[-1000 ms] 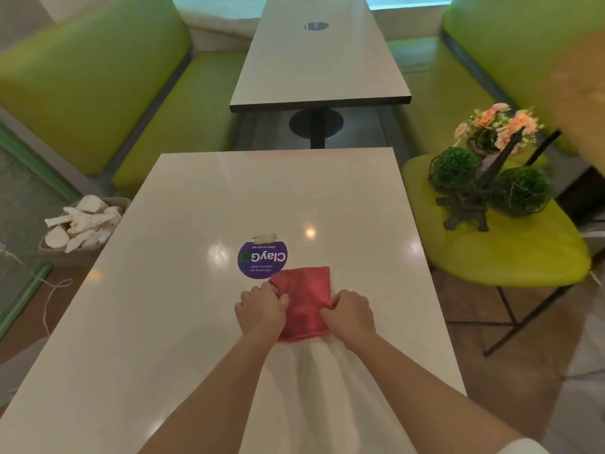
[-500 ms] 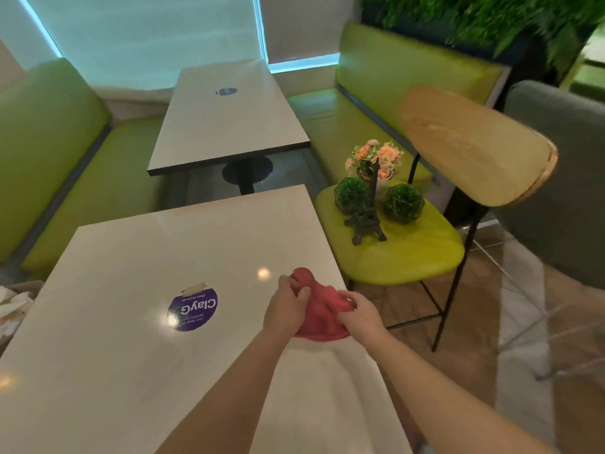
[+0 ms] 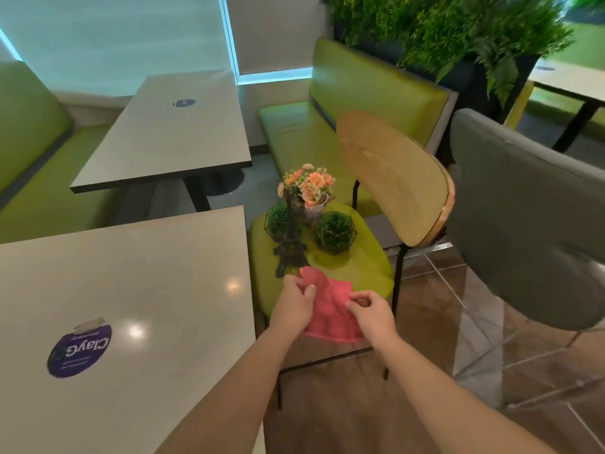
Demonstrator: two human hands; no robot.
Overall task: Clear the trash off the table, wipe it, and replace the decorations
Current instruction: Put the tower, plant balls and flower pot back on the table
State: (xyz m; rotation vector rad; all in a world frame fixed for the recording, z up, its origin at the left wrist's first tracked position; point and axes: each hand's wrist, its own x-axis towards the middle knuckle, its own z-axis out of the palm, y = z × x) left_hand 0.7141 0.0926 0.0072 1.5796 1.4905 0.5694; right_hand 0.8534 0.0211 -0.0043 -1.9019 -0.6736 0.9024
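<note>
Head view: left hand (image 3: 294, 306) and right hand (image 3: 371, 314) both pinch a pink cloth (image 3: 329, 314) above the chair seat (image 3: 366, 267); wiping seems finished, and next the decorations (image 3: 306, 221) need lifting back to the table (image 3: 157, 290).

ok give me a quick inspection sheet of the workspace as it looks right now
surface: white table, glossy, bearing a purple round sticker with tape at its edge
job's things: pink cloth held over the green chair seat; flower pot, two green moss balls and a small tower model stand on that seat
clutter: nothing seen on the table
grippers: left hand and right hand both pinch the cloth
cables: nothing seen
surroundings: green benches, second table, grey chair, planter foliage
</note>
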